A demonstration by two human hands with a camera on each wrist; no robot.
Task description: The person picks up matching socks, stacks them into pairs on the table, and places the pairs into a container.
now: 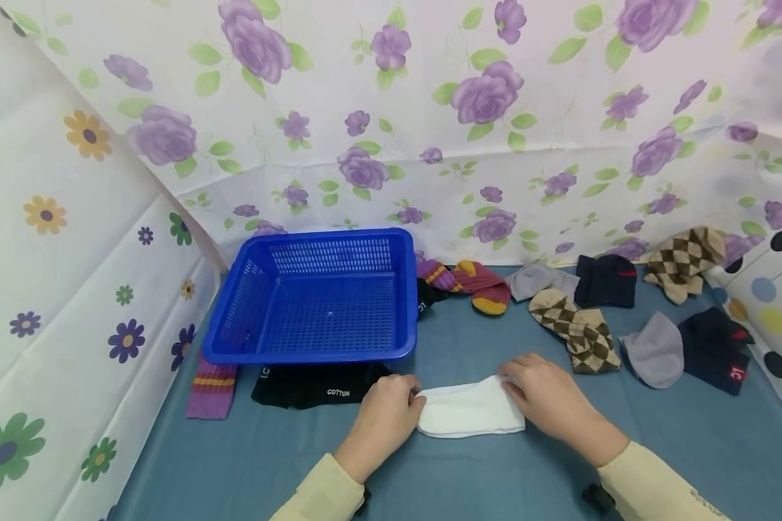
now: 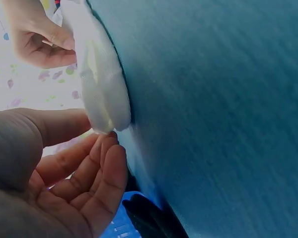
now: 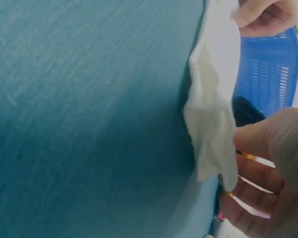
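Note:
A white sock [image 1: 471, 409] lies lengthwise on the blue cloth in front of me, its layers showing in the left wrist view. At its left end, my left hand [image 1: 391, 407] pinches the edge between thumb and fingers. My right hand [image 1: 552, 396] grips the upper corner of the other end. In the left wrist view the sock [image 2: 103, 74] shows two rounded folds beside my left thumb and fingertips [image 2: 109, 144]. The right wrist view shows the loose, wrinkled end of the sock [image 3: 211, 134] by my right hand [image 3: 260, 173].
A blue plastic basket [image 1: 313, 354] stands at the back left, with black socks [image 1: 300, 387] and a purple striped sock [image 1: 211, 394] at its front edge. Maroon [image 1: 482, 282], grey [image 1: 654, 351], checkered [image 1: 576, 333] and navy socks [image 1: 713, 354] lie along the back and right.

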